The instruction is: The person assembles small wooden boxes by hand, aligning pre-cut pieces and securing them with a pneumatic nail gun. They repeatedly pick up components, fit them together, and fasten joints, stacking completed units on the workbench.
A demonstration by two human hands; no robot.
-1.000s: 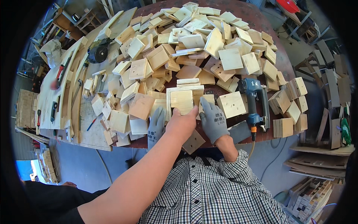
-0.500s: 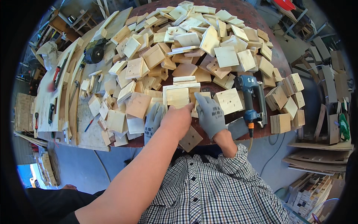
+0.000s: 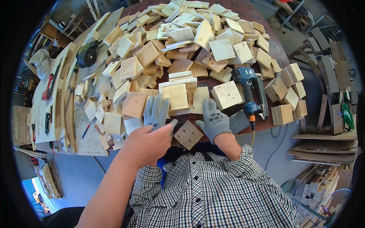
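Observation:
My left hand (image 3: 156, 113), in a grey glove, has its fingers spread beside a square wooden block (image 3: 176, 97) that stands against stacked boards. The grey-gloved right hand (image 3: 215, 121) is open too, its thumb held out to the left. Its fingertips are at the lower edge of a small pale wood piece (image 3: 200, 99); whether they press on it I cannot tell. Between my hands, near the table edge, lies a square block with several dark holes (image 3: 188, 135). Another person's bare hand (image 3: 148, 143) reaches in from the lower left, partly covering my left hand and wrist.
A large heap of square wood pieces (image 3: 182, 36) covers the table behind. A blue nail gun (image 3: 248, 91) with a yellow hose lies at the right, beside a pale block (image 3: 227, 95) and stacked blocks (image 3: 283, 114). Boards, a tape measure (image 3: 87, 56) and screwdrivers lie left.
The other person's hand has drawn back from the middle block toward the lower left. My right hand has moved slightly nearer me, and the small pale piece now shows. The view has shifted slightly.

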